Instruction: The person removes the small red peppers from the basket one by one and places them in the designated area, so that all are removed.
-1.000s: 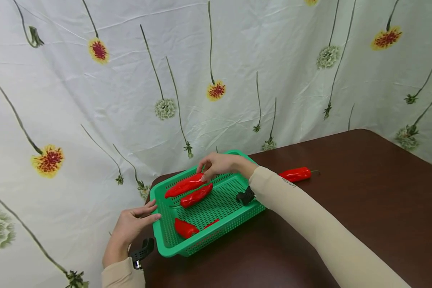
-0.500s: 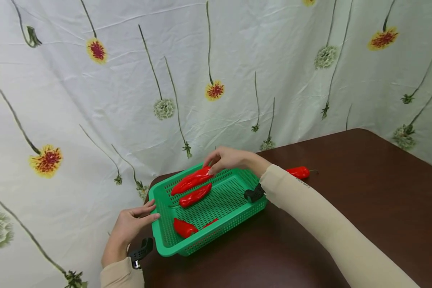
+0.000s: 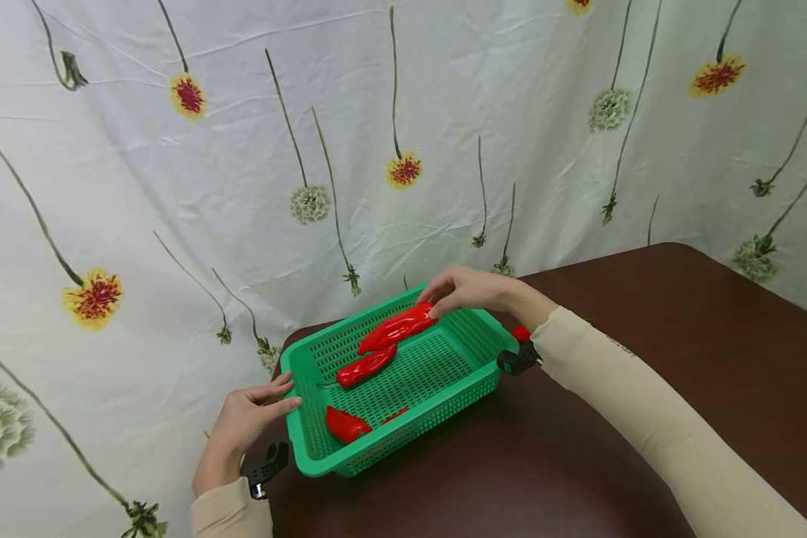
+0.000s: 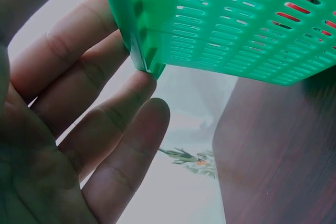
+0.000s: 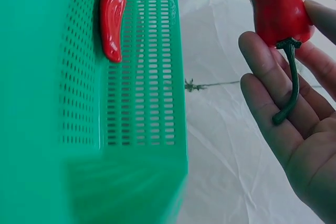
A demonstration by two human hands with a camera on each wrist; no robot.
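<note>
My right hand (image 3: 474, 290) holds a red chili pepper (image 3: 398, 329) near its stem end, over the far right part of a green plastic basket (image 3: 298, 441). In the right wrist view that pepper's green stem (image 5: 294, 80) hangs beside the palm. My left hand (image 3: 245, 422) grips the basket's left rim, thumb on top and fingers (image 4: 113, 119) at the outer edge. Inside the basket lie another red pepper (image 3: 368, 366) in the middle and one (image 3: 346, 426) near the front. A red sliver (image 3: 395, 415) shows beside it, mostly hidden by the front wall.
A further red pepper (image 3: 521, 333) lies on the dark brown table (image 3: 645, 321) right of the basket, mostly covered by my right wrist. Behind the table hangs a pale flower-print cloth (image 3: 403, 97). The basket stands at the table's left corner.
My right hand has carried the held pepper to the right and a little upward, away from the pepper lying in the middle. My left hand and the basket stay in place.
</note>
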